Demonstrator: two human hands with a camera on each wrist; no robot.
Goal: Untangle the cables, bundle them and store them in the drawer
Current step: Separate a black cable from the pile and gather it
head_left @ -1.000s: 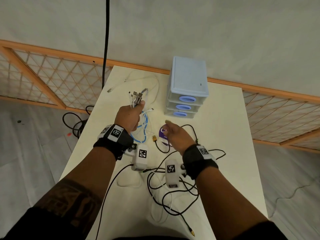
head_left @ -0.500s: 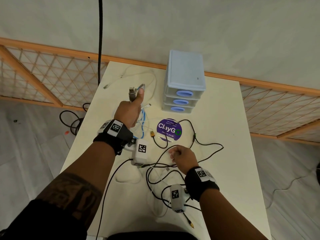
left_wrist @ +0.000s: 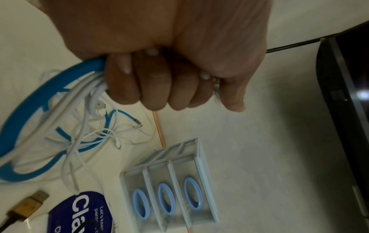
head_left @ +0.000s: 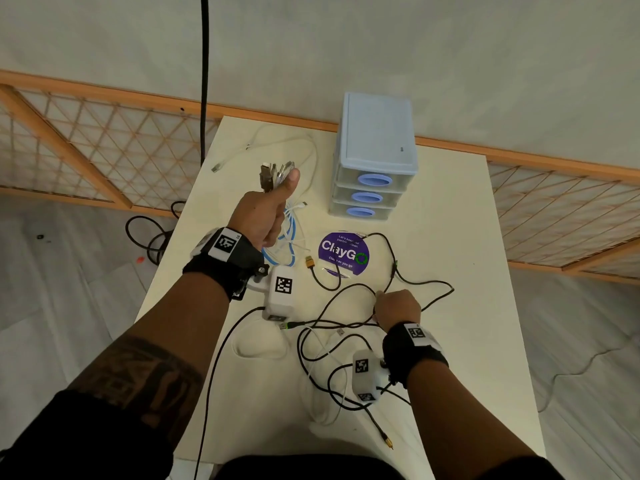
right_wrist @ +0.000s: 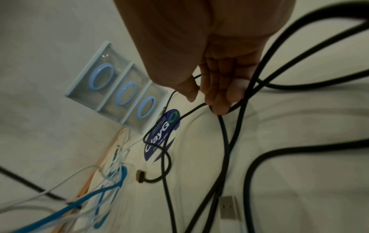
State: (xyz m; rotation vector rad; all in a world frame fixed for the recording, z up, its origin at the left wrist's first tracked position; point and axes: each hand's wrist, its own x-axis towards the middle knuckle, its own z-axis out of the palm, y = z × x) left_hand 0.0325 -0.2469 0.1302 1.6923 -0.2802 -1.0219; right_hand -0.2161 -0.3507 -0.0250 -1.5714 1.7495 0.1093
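While the left hand (head_left: 266, 216) fists blue and white cables (left_wrist: 66, 88), the right hand (head_left: 397, 306) pinches a black cable (right_wrist: 225, 141) (draw it out slowly to avoid snagging).

A cream surface (head_left: 450, 237) stands with its far edge against a pale, plain wall (head_left: 381, 39). Low along the wall runs a wooden lattice screen (head_left: 86, 150) with an orange-brown frame and diamond mesh, showing on both sides of the surface. The floor (head_left: 52, 289) is grey, with faint marbled streaks. A thick black cord (head_left: 204, 81) hangs straight down in front of the wall, and a loose black coil (head_left: 149, 233) lies on the floor left of the surface, near a small red spot (head_left: 140, 260). The light is soft and even, with weak shadows.
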